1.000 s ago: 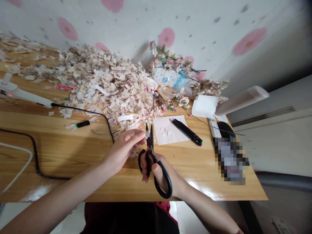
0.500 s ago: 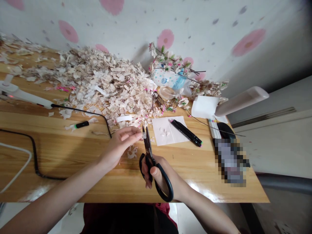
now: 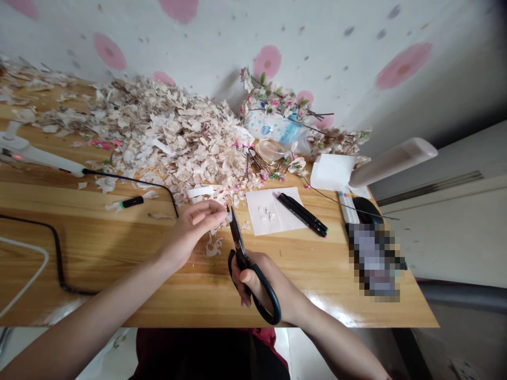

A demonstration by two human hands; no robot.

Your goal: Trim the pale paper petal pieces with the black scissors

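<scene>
My right hand (image 3: 261, 287) grips black-handled scissors (image 3: 237, 240), thumb and fingers through the loops. Their blades point away from me, parted only slightly at the tips. Between thumb and fingertips of my left hand (image 3: 200, 227) is a small pale petal-like scrap (image 3: 229, 216), right at the blade tips; the fingers partly hide it. Just right of the blades lies a sheet of white paper (image 3: 259, 224) with several tiny pale cut pieces (image 3: 267, 214) on it. Loose pale scraps (image 3: 214, 246) rest on the table below my left hand.
A large heap of dry pale petals (image 3: 170, 121) covers the back left. Artificial blossom branches (image 3: 277, 100) stand behind. Two black markers (image 3: 301, 214) lie on the paper's right side. A black cable (image 3: 130, 180), a white lamp arm (image 3: 396, 161) and a pixelated object (image 3: 374, 264) flank the work area.
The scissor blades have closed from a wider gap and swung slightly left at the tips. My left hand has shifted a little left and up, still pinching the scrap.
</scene>
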